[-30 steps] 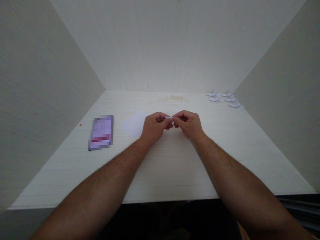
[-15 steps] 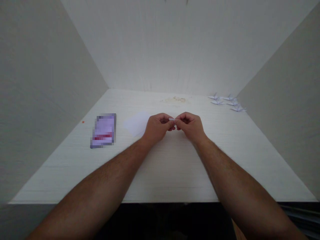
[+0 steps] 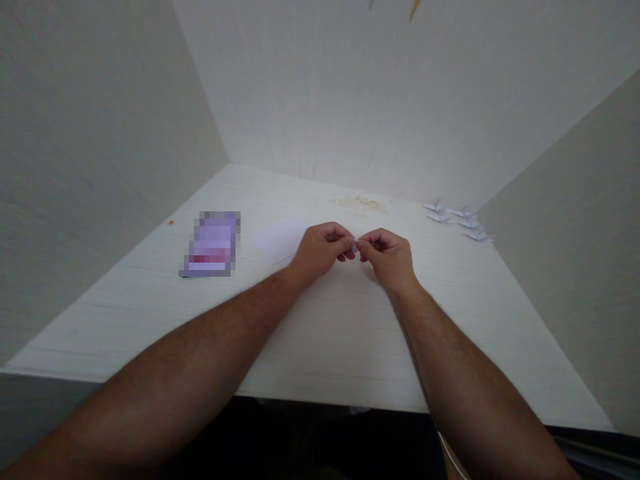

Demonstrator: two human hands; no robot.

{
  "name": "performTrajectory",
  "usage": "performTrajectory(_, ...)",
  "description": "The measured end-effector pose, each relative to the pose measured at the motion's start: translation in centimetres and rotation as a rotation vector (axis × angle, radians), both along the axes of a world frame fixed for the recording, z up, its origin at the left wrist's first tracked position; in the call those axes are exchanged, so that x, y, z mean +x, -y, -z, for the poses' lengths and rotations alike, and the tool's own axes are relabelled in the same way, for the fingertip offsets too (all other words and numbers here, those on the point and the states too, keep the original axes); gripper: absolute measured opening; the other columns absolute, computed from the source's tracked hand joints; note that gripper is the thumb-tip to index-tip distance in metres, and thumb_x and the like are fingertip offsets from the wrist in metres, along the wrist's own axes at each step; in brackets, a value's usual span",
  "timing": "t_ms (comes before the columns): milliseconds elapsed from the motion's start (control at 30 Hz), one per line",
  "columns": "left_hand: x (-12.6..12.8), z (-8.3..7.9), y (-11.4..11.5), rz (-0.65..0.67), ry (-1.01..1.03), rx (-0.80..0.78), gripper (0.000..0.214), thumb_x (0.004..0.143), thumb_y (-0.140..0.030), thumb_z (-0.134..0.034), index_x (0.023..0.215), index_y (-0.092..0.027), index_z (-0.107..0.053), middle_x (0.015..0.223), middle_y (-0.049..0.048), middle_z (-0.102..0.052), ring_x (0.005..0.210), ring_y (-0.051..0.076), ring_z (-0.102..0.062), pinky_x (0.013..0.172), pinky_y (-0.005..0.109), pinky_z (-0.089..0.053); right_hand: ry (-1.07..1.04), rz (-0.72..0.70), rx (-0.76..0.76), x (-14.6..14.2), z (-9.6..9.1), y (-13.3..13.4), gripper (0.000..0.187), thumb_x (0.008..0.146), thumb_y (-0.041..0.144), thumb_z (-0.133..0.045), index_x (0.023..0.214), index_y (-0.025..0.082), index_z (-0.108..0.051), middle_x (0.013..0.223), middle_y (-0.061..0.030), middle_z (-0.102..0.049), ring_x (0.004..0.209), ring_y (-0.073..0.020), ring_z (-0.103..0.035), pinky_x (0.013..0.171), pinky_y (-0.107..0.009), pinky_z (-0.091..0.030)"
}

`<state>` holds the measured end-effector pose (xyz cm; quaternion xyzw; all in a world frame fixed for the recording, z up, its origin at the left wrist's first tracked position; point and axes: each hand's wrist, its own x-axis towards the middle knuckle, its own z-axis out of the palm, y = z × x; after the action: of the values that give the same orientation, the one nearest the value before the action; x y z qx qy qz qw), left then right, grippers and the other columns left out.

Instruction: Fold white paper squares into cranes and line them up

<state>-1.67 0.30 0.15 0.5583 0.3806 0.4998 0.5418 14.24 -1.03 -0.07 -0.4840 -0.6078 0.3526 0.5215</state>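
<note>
My left hand (image 3: 327,245) and my right hand (image 3: 387,253) meet above the middle of the white table (image 3: 330,347). Between their fingertips is a small folded piece of white paper (image 3: 355,247), pinched from both sides. Most of the paper is covered by my fingers, so its shape is hard to make out. Just left of my left hand lie white paper sheets (image 3: 279,239), partly hidden behind the wrist.
A pixelated purple rectangular object (image 3: 213,243) lies on the left, with a small orange bit (image 3: 171,222) beyond it. Several folded white paper cranes (image 3: 463,220) sit at the back right. Brownish marks (image 3: 363,202) show near the back wall, and walls enclose three sides.
The view has tilted and shifted slightly. My fingertips have changed position on the paper, and less of it shows between them than before.
</note>
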Motion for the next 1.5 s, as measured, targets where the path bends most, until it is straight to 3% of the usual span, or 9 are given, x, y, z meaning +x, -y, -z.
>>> performTrajectory(300, 0.1, 0.0, 0.0, -0.059, -0.089, 0.046, 0.008, 0.073, -0.020, -0.067, 0.069, -0.015, -0.063, 0.050, -0.0035, -0.056, 0.045, 0.006, -0.048, 0.046, 0.019, -0.037, 0.007, -0.002, -0.019, -0.2, -0.1, 0.0, 0.013, 0.074, 0.029, -0.070, 0.068, 0.019, -0.064, 0.053, 0.0036, -0.059, 0.047, -0.0083, -0.049, 0.049, -0.024, -0.037)
performTrajectory(667, -0.1, -0.3, 0.2, -0.111, -0.358, 0.208, 0.010, 0.076, -0.023, -0.063, 0.069, -0.015, -0.064, 0.056, -0.0022, -0.060, 0.052, 0.008, -0.051, 0.050, 0.020, -0.039, 0.026, 0.029, -0.049, -0.2, -0.3, 0.1, 0.015, 0.070, 0.029, -0.071, 0.063, 0.018, -0.062, 0.051, 0.0047, -0.055, 0.047, -0.0067, -0.042, 0.045, -0.022, -0.028)
performTrajectory(967, 0.0, -0.6, 0.3, -0.095, -0.257, 0.131, 0.011, 0.075, -0.023, -0.064, 0.068, -0.016, -0.063, 0.051, -0.0034, -0.056, 0.046, 0.007, -0.046, 0.047, 0.020, -0.036, -0.003, 0.012, -0.069, -0.1, -0.3, -0.1, 0.017, 0.070, 0.031, -0.072, 0.063, 0.019, -0.061, 0.050, 0.0039, -0.056, 0.045, -0.0076, -0.044, 0.045, -0.023, -0.032)
performTrajectory(1167, -0.1, 0.1, -0.3, -0.038, -0.084, 0.042, 0.015, 0.076, -0.030, -0.067, 0.074, -0.015, -0.066, 0.054, -0.0012, -0.058, 0.047, 0.008, -0.049, 0.047, 0.021, -0.036, -0.068, 0.065, -0.093, 0.1, 0.7, -0.8, 0.018, 0.074, 0.035, -0.072, 0.070, 0.018, -0.067, 0.051, 0.0025, -0.058, 0.045, -0.0089, -0.049, 0.046, -0.024, -0.037)
performTrajectory(1333, 0.0, 0.4, -0.6, -0.064, -0.055, 0.000, 0.017, 0.075, -0.030, -0.068, 0.067, -0.015, -0.064, 0.052, -0.0020, -0.055, 0.046, 0.007, -0.045, 0.046, 0.022, -0.034, -0.077, 0.053, 0.010, 0.1, 0.8, -0.8, 0.021, 0.073, 0.030, -0.074, 0.091, 0.020, -0.071, 0.070, 0.0018, -0.066, 0.050, -0.0078, -0.052, 0.048, -0.024, -0.041)
performTrajectory(1500, 0.2, 0.2, -0.4, -0.125, -0.059, -0.024, 0.017, 0.073, -0.028, -0.068, 0.064, -0.015, -0.062, 0.051, -0.0020, -0.055, 0.046, 0.008, -0.046, 0.046, 0.022, -0.034, 0.061, 0.075, 0.103, -0.1, 0.5, -0.2, 0.021, 0.069, 0.027, -0.079, 0.087, 0.021, -0.071, 0.074, 0.0020, -0.066, 0.058, -0.0086, -0.053, 0.057, -0.025, -0.045)
